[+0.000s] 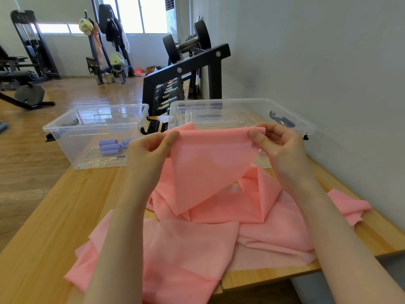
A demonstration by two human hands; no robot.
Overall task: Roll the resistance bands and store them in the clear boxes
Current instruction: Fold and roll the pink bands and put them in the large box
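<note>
Head view, looking down at a wooden surface (54, 216) that fills the lower half of the frame.

At the centre, two bare hands hold up the top edge of a pink band (210, 172). The left hand (151, 150), centre left, pinches one corner of that edge between thumb and curled fingers (173, 136). The right hand (282, 145), centre right, pinches the other corner the same way, thumb on the near side. The edge is stretched flat between them, and the held sheet hangs down in a loose fold towards the surface.

Below the hands, more pink sheet (197, 249) lies crumpled across the lower centre of the frame, spilling to the near edge of the surface and out to the right. Whether this is one long band or several cannot be told from the folds.

At the middle left stands an open clear box (65, 128) on the surface. Inside it, on the bottom, lie small purple rolls (110, 147), side by side and touching. A barcode label (120, 157) sits on its near wall.

A second clear box (291, 122) stands at the upper centre right, just behind the hands; the held pink edge hides part of its near wall.

Behind the boxes, in the upper centre, a black rack (186, 69) holds dumbbells. A grey wall (317, 62) fills the upper right. At the upper left are a wooden floor (76, 91) and gym machines (30, 47).
</note>
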